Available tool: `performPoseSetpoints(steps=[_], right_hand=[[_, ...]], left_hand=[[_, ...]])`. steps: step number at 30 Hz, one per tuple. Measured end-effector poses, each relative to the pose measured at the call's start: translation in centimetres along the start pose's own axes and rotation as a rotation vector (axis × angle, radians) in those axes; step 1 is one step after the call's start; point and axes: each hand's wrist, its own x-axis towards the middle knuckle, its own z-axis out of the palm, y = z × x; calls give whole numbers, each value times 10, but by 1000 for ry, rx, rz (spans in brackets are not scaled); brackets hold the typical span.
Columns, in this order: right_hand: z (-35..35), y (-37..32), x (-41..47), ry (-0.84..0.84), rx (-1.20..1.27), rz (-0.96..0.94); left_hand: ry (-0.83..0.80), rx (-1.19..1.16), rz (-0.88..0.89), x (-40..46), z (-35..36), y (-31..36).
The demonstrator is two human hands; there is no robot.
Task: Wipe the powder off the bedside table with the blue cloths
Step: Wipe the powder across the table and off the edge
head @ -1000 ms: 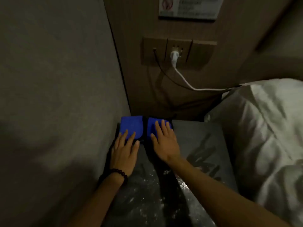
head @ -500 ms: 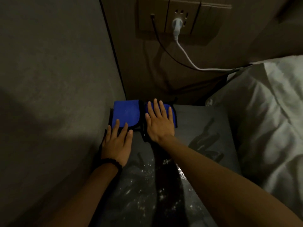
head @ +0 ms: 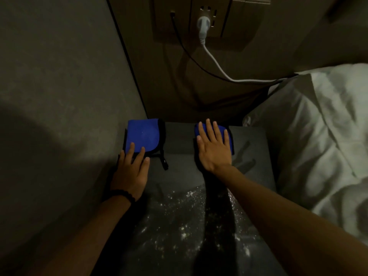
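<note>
Left hand: the left hand [head: 130, 172] lay flat near the back left corner of the bedside table [head: 256, 148], fingers spread and straight, gripping nothing; only the fingertips rested on the near edge of the left cloth [head: 142, 135], likely to pin it for dragging.
Right hand: the right hand [head: 214, 147] was pressed palm down, fingers open and splayed, covering most of the right cloth [head: 228, 136], which suits pushing it flat across the surface rather than pinching it.
Cloths: both blue cloths sat at the back of the table, well apart, the left one against the side wall [head: 59, 96], the right one nearer the pillow [head: 318, 136]. A black loop [head: 163, 160] trailed from the left cloth toward the front.
Powder: white powder [head: 185, 220] was scattered across the front half of the table, between and under the forearms; the back strip around the cloths looked clean.
Stage: by my reading, the wiping was barely under way, since most of the powder remained.
Next move: probably drawing both cloths toward the front through the powder, keeping the palms flat.
Risk: powder could be swept off the edge onto the bedding [head: 328, 186] just beside the table.
Background: a white cable [head: 217, 66] ran from the wall socket [head: 204, 22] toward the bed, clear of the hands.
</note>
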Motion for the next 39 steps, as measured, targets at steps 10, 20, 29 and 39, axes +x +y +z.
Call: performPoseSetpoints(steps=[10, 20, 29, 39], right_hand=[[-16, 59, -13, -11, 16, 75], [-24, 94, -23, -3, 0, 130], [-22, 103, -26, 16, 20, 154], [-14, 104, -56, 15, 12, 203]], left_hand=[[0, 345, 157, 9, 1, -9], [-51, 180, 16, 7, 1, -4], [5, 132, -109, 11, 0, 8], [76, 96, -89, 12, -6, 22]])
